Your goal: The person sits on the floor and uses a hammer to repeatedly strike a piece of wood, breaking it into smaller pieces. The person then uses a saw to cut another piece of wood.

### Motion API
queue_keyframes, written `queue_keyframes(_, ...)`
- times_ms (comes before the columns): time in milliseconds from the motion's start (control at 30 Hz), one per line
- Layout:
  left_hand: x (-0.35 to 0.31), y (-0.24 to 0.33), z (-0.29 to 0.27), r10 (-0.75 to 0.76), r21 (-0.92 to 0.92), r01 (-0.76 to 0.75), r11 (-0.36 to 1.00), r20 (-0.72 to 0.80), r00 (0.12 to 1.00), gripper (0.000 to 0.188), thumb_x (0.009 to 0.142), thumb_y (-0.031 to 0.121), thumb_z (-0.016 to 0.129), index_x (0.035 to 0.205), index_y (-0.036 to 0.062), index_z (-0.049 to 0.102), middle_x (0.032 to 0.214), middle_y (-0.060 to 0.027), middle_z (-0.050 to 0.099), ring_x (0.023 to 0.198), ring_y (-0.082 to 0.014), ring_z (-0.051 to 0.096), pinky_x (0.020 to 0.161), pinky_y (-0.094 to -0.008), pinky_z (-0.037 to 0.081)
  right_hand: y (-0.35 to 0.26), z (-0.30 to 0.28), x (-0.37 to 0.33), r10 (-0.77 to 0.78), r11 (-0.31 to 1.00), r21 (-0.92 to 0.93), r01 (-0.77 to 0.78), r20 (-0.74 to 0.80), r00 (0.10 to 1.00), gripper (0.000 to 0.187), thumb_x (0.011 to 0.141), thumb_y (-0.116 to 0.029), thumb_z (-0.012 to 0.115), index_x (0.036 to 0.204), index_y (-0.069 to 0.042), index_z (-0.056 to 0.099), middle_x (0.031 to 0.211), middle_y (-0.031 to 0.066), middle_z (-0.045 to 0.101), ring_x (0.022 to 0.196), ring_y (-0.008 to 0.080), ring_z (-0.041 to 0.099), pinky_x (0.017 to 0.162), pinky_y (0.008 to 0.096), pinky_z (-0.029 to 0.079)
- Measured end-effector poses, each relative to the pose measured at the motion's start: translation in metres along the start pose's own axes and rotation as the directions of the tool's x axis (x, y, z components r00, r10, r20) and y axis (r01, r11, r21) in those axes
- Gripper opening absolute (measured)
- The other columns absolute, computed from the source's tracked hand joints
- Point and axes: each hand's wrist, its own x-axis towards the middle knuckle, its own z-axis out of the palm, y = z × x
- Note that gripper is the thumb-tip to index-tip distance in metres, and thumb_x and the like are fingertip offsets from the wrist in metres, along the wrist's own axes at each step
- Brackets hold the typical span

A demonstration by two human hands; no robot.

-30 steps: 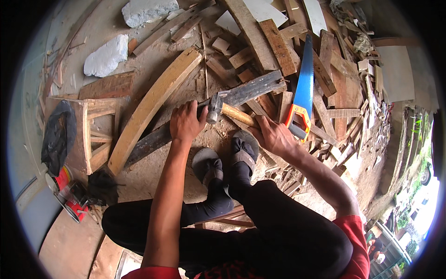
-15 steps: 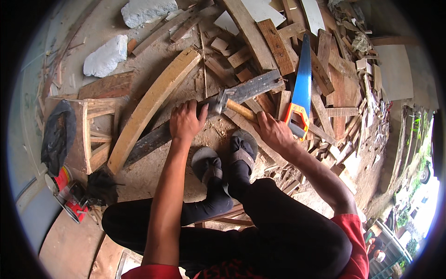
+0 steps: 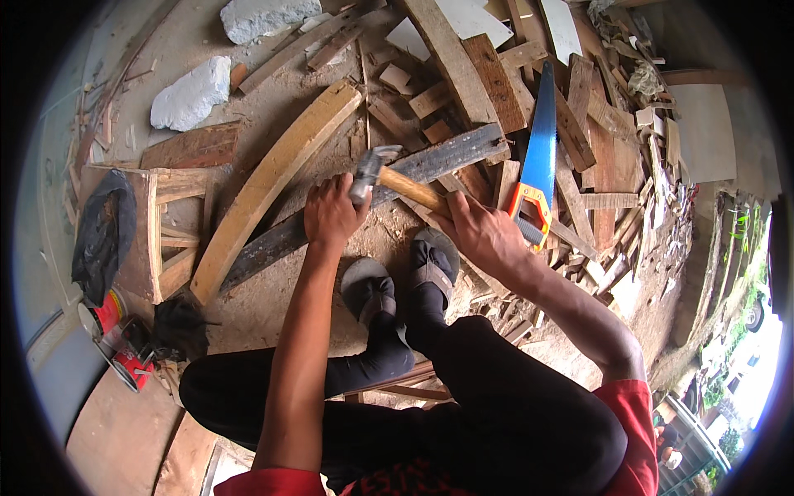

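A long dark wooden beam (image 3: 447,157) lies slantwise across the floor in front of my feet. My left hand (image 3: 333,213) is closed over its middle, fingers at the far edge and thumb toward the hammer. Whether a small thing sits under those fingers is hidden. In my right hand (image 3: 480,230) is a claw hammer (image 3: 412,190), gripped by its wooden handle. Its metal head, slightly blurred, is over the beam right beside my left thumb. A handsaw (image 3: 539,140) with a blue blade and orange-yellow handle lies just beyond my right hand.
A curved pale timber (image 3: 273,186) lies left of the beam, near a wooden frame (image 3: 157,236) with a black plastic bag (image 3: 103,236). Red cans (image 3: 132,369) stand at lower left. Scrap wood (image 3: 583,153) covers the right side. White chunks (image 3: 190,95) lie far left.
The hammer's head has moved left and a little away from me, closer to my left hand. My right hand has shifted slightly left with it. My left hand stays on the beam.
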Motion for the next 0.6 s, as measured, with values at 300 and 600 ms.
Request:
queue_keyframes(300, 0.003, 0.005, -0.005, 0.028, 0.027, -0.028, 0.999, -0.019, 0.999, 0.042, 0.095, 0.045, 0.051, 0.1, 0.005, 0.063, 0.092, -0.0178, 0.07, 0.087, -0.0336, 0.068, 0.083, -0.0449, 0.052, 0.019, 0.014, 0.001, 0.014, 0.999, -0.041, -0.014, -0.005, 1.0, 0.036, 0.099, -0.033, 0.056, 0.11, 0.0, 0.047, 0.069, 0.0151, 0.062, 0.054, 0.0331, 0.066, 0.042, 0.042, 0.053)
queue_keyframes(600, 0.008, 0.007, -0.001, 0.029, 0.007, -0.029, 1.0, -0.089, 0.996, 0.04, 0.095, 0.042, 0.053, 0.095, 0.004, 0.063, 0.087, -0.0179, 0.068, 0.082, -0.0338, 0.067, 0.081, -0.045, 0.051, 0.037, 0.017, -0.003, 0.042, 0.993, -0.109, -0.035, 0.058, 0.997, 0.037, 0.102, -0.033, 0.05, 0.113, 0.002, 0.046, 0.068, 0.0119, 0.062, 0.053, 0.0299, 0.067, 0.043, 0.0405, 0.054)
